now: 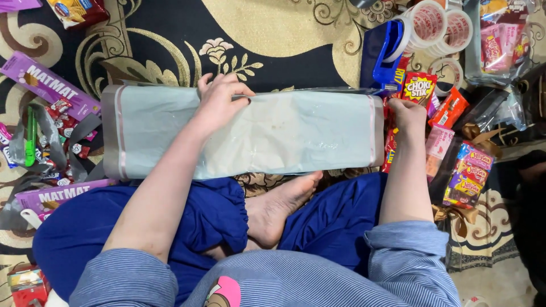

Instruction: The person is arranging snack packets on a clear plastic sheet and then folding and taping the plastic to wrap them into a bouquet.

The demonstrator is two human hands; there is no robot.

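A long pale grey-green plastic mailing bag (296, 133) lies flat across the carpet in front of my crossed legs. My left hand (220, 101) rests on its upper middle, fingers curled at the top edge. My right hand (407, 116) sits at the bag's right end, fingers closed on small red snack packets (391, 149) that stick out beside the bag's edge.
A blue tape dispenser (382, 52) and several tape rolls (439, 25) lie at the upper right. Colourful snack packets (465, 173) crowd the right side. Purple boxes (48, 85) and small wrapped sweets (62, 122) lie at the left on the patterned carpet (267, 34).
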